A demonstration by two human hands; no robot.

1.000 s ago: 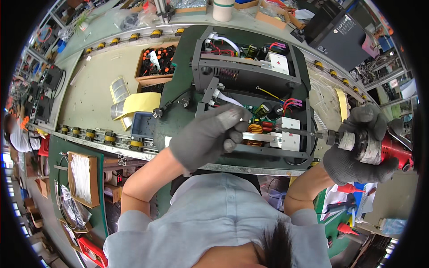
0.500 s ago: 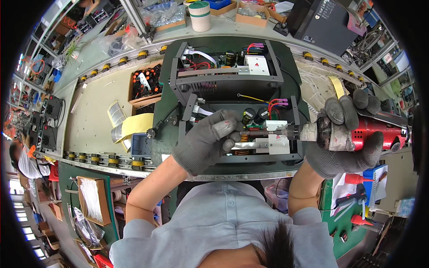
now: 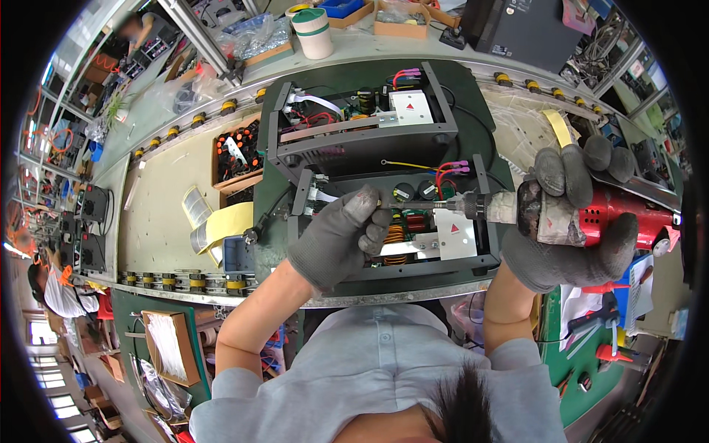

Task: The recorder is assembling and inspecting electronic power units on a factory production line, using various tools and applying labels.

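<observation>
Both hands shifted left: right hand [image 3: 572, 221] clamps driver [image 3: 591, 214], left hand [image 3: 340, 236] pinches its bit [image 3: 413, 204]; slipping could gouge the chassis [image 3: 384, 148].

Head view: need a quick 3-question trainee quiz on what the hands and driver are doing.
1. True or false: the right hand grips a red power screwdriver.
2. Where do the left hand fingertips sit? A) at the tip of the driver bit B) on the tape roll C) on the cardboard parts box
3. Fill in: both hands wear grey ____.

Key: 1 true; 2 A; 3 gloves.
</observation>
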